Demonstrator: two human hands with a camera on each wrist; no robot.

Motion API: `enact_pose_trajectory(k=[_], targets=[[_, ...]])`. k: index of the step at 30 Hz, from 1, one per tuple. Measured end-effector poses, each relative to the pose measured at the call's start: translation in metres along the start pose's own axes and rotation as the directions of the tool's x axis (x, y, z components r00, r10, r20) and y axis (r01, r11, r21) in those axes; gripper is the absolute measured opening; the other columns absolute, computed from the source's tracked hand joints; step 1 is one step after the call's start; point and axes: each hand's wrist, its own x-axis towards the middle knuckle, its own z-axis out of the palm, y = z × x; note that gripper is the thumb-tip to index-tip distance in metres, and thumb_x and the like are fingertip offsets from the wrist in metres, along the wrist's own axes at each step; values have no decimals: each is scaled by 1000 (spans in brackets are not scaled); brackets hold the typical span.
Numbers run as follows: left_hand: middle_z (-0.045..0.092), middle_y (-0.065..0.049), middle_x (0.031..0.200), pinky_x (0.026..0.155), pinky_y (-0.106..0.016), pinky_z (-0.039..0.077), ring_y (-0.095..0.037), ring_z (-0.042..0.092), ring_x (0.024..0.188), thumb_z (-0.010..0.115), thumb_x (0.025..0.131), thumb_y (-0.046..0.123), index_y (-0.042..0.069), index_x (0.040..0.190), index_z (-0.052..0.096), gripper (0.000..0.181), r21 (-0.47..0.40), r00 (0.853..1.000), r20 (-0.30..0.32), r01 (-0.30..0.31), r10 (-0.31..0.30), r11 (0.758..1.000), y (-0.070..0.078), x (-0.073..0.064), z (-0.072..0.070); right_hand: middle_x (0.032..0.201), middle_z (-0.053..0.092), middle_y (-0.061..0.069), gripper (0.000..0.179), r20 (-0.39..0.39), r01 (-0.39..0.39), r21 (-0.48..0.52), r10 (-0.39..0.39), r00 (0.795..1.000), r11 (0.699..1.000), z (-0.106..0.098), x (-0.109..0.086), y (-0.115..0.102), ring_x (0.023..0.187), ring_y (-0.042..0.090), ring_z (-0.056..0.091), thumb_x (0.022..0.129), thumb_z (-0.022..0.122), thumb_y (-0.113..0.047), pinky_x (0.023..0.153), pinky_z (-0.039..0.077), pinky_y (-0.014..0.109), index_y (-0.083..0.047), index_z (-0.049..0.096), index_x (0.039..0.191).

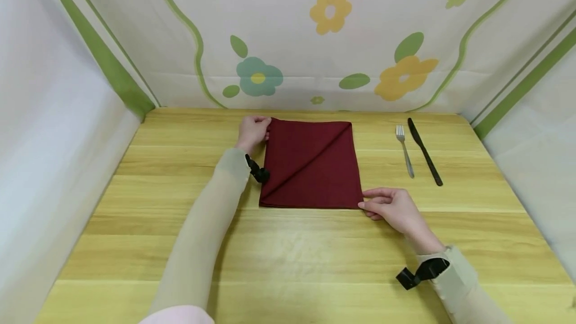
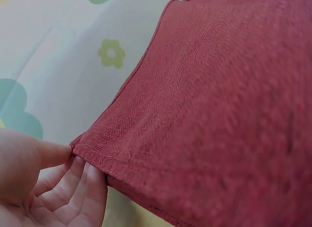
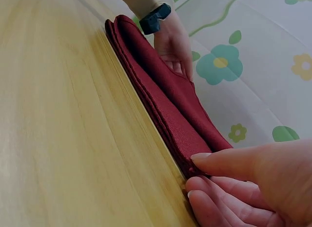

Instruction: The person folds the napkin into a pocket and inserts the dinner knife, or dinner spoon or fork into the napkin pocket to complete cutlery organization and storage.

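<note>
A dark red cloth napkin (image 1: 310, 169), folded into a layered square, lies on the wooden table. A diagonal fold line runs across it from the near left corner to the far right one. My left hand (image 1: 253, 133) pinches its far left corner between thumb and fingers; in the left wrist view that corner of the napkin (image 2: 195, 110) is lifted a little. At the near right corner, my right hand (image 1: 391, 208) pinches the stacked layers, with thumb on top and fingers beneath, as the right wrist view shows around the napkin's edge (image 3: 170, 124).
To the right of the napkin lie a silver fork (image 1: 405, 151) and a black knife (image 1: 425, 151), side by side. White cloth walls (image 1: 288, 39) with printed flowers stand behind and on both sides of the wooden table (image 1: 288, 264).
</note>
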Motion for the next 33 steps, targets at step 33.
enact_pose_trajectory(k=[33], targets=[[70, -23, 101, 73, -40, 60, -35, 70, 85, 64, 103, 21, -6, 121, 67, 32, 118, 955, 256, -186, 151, 975, -39, -127, -52, 107, 74, 6, 57, -35, 155, 15, -154, 987, 988, -74, 93, -51, 94, 24, 73, 98, 71, -34, 86, 58, 39, 7, 59, 136]])
